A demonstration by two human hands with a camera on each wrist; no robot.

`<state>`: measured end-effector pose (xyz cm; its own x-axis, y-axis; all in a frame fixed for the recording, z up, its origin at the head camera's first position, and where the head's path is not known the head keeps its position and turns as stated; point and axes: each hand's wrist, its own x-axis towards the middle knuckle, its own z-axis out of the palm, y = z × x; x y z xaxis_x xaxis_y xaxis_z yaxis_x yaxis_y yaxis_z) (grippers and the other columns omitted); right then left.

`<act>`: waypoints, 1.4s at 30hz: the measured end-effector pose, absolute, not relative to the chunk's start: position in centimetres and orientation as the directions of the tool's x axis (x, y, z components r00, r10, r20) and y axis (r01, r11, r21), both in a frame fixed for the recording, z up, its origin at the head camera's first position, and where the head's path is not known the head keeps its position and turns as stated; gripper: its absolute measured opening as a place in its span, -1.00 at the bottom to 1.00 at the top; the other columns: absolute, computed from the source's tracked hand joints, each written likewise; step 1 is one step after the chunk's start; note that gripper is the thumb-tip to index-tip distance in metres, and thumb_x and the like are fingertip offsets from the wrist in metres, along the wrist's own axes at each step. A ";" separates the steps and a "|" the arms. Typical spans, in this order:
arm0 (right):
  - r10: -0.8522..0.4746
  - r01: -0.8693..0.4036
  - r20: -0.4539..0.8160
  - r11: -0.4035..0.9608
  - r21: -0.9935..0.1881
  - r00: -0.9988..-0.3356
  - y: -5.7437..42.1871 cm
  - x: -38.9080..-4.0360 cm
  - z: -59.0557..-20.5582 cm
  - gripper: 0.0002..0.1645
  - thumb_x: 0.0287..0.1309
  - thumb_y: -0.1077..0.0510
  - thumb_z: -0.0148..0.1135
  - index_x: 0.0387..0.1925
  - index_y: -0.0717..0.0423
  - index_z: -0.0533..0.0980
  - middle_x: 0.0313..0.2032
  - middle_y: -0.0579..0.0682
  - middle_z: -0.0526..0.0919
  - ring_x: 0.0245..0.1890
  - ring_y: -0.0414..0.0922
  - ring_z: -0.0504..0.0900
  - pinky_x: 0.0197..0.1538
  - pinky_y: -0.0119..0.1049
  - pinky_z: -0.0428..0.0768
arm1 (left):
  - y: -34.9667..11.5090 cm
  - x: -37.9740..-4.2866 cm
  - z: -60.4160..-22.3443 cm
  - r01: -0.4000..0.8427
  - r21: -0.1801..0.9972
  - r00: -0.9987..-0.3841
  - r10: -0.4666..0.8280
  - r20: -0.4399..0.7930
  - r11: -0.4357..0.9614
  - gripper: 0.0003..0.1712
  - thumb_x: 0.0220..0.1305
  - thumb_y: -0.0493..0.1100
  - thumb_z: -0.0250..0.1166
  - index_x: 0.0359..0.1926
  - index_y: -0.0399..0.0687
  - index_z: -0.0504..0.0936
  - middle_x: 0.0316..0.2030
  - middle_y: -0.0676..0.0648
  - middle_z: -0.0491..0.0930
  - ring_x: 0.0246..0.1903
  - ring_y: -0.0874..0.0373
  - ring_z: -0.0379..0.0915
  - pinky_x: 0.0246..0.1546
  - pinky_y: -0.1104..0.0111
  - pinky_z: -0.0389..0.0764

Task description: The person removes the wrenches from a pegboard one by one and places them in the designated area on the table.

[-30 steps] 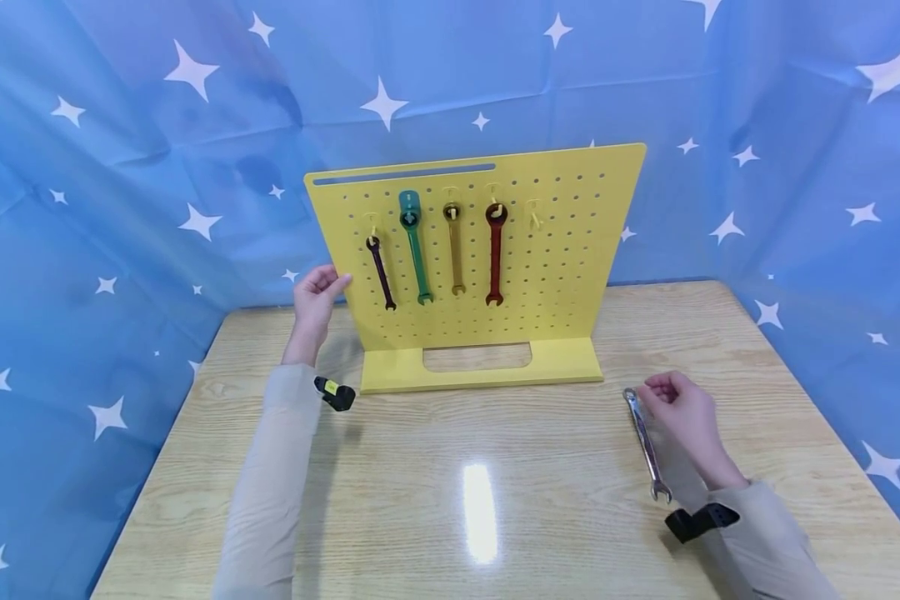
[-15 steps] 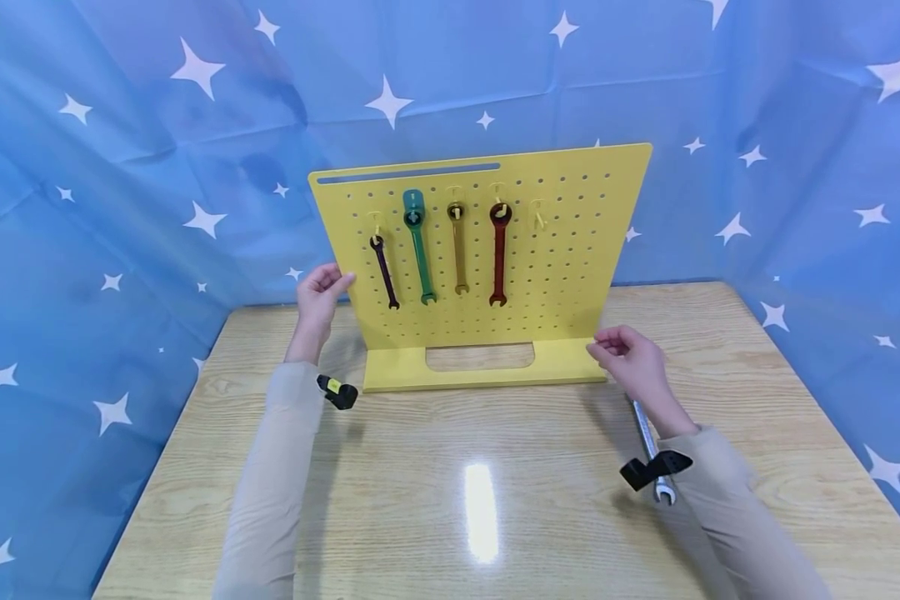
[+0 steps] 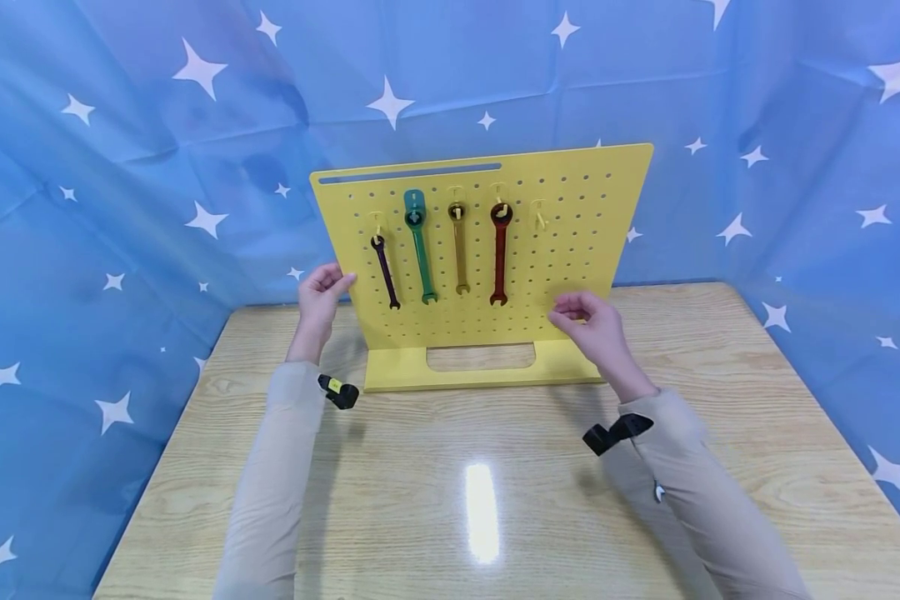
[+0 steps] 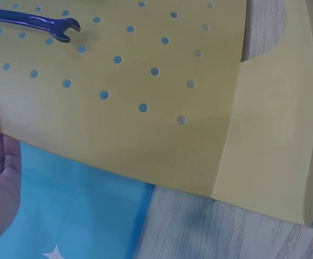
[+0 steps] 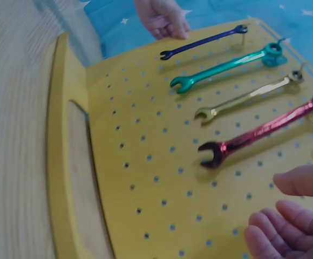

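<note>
Two bare hands at one yellow board [image 3: 479, 270], upright on the counter [image 3: 420, 467]. Left hand [image 3: 319, 296] at the board's left edge, pinching it, thumb on the front and fingers behind. Right hand [image 3: 592, 325] in front of the board's lower right part, fingers loosely bent, thumb apart from them, holding nothing; hard to tell if touching the board or not. Five wrenches in all: four hanging in a row on the board, one lying on the counter. From left to right, one purple wrench [image 3: 386, 273], one green wrench [image 3: 422, 258], one gold wrench [image 3: 461, 250] and one red wrench [image 3: 500, 254]. Just right of the red one, one bare peg [image 3: 540, 220]. Over on the right side of the counter, one silver wrench [image 3: 658, 492], mostly hidden behind the right sleeve [image 3: 712, 508], with only a bit of one end showing. Two black wrist cameras [image 3: 617, 432], one on each arm. Behind it all, one blue cloth [image 3: 450, 50] with white stars, some cut off at the sides. In the left wrist view, only one end of the purple wrench, the rest cut off. In the right wrist view, right hand and red wrench both cut off at the side, and everything a bit blurry.
</note>
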<state>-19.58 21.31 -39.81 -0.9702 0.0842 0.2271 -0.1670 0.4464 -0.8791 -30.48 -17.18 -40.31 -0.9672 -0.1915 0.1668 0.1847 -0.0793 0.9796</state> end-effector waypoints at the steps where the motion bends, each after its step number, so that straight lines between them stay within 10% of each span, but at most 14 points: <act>1: 0.080 -0.173 0.228 0.432 -0.885 -0.970 21.0 -19.8 -39.6 -0.64 0.13 0.26 0.27 -0.07 0.40 0.47 -0.18 0.25 0.59 -0.31 -0.34 0.49 -0.25 -0.60 0.48 | -17.2 -30.5 -40.3 0.186 0.979 -0.967 -0.192 0.168 -0.081 -0.69 0.09 -0.44 0.32 -0.46 0.13 0.59 -0.49 0.12 0.56 -0.44 0.28 0.43 -0.34 0.57 0.54; 42: 0.055 -0.184 0.196 0.166 -0.969 -0.979 15.0 -24.5 -36.7 -0.64 0.18 0.32 0.20 0.00 0.41 0.45 -0.06 0.29 0.54 -0.23 -0.25 0.49 -0.11 -0.50 0.49 | -17.1 -30.4 -40.3 0.175 0.978 -0.969 -0.195 0.150 -0.118 -0.69 0.08 -0.44 0.33 -0.48 0.12 0.59 -0.50 0.10 0.53 -0.44 0.27 0.41 -0.35 0.58 0.54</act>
<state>-24.49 15.04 -36.66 -0.9791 0.0553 0.1958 -0.1844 0.1663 -0.9687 -30.43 -17.08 -40.31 -0.9694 -0.1946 0.1498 0.1746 -0.1175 0.9776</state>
